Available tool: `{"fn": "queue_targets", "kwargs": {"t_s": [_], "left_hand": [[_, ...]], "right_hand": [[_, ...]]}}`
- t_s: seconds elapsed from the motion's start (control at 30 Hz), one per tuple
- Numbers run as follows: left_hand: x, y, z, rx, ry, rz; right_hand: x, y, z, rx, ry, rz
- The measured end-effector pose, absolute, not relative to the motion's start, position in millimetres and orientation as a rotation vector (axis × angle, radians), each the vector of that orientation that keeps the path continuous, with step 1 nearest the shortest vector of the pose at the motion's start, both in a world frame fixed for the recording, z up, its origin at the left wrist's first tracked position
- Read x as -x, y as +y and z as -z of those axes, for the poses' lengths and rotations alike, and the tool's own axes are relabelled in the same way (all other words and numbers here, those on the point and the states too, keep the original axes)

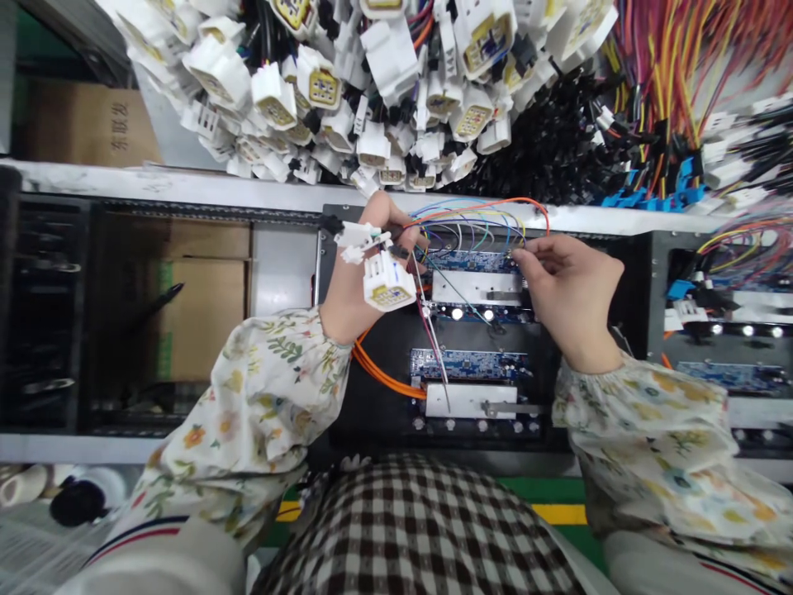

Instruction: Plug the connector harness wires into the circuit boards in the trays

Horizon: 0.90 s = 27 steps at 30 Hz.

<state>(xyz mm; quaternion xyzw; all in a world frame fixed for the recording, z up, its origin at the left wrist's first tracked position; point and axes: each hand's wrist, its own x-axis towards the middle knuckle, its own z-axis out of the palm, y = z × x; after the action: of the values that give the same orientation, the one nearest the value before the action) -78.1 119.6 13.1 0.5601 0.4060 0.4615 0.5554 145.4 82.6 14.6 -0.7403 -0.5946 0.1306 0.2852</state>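
My left hand (363, 277) is closed round a wire harness with white plug connectors (387, 285) hanging from it and thin coloured wires (477, 216) arching to the right. My right hand (570, 293) pinches the far ends of those wires at the upper blue circuit board (474, 261), which sits in a black fixture (545, 388). A second blue circuit board (467, 364) with a white metal plate lies nearer to me in the same fixture. Orange wires (384, 376) loop under my left wrist.
A big heap of white connectors (347, 83) and black ones (545, 140) with coloured wires (675, 66) fills the bench behind. Another fixture with boards (724, 330) stands at the right. Cardboard boxes (198, 306) sit at the left, below a white rail (186, 188).
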Motion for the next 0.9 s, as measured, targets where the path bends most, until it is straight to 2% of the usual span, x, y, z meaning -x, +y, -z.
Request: {"fn": "queue_targets", "kwargs": {"t_s": [0.2,0.37,0.5,0.63,0.7,0.9], "left_hand": [[77,120,-18,-1.284,0.979,-1.079],[79,121,-14,-1.340,0.998,-1.093],[78,119,-15,-1.371,1.060,-1.105],[77,116,-21,-1.316,1.087,-1.086],[77,116,-22,-1.318,1.091,-1.086],[81,120,-13,-1.368,1.113,-1.065]], "right_hand": [[-149,85,-18,2.052,-1.676,-0.370],[-127,73,-42,2.018,-1.885,-0.201],[-101,62,-61,1.727,-2.205,-0.530],[-94,72,-58,1.771,-1.800,-0.823],[-93,82,-47,1.767,-1.683,-0.777],[-88,102,-25,1.859,-1.808,-0.598]]}}
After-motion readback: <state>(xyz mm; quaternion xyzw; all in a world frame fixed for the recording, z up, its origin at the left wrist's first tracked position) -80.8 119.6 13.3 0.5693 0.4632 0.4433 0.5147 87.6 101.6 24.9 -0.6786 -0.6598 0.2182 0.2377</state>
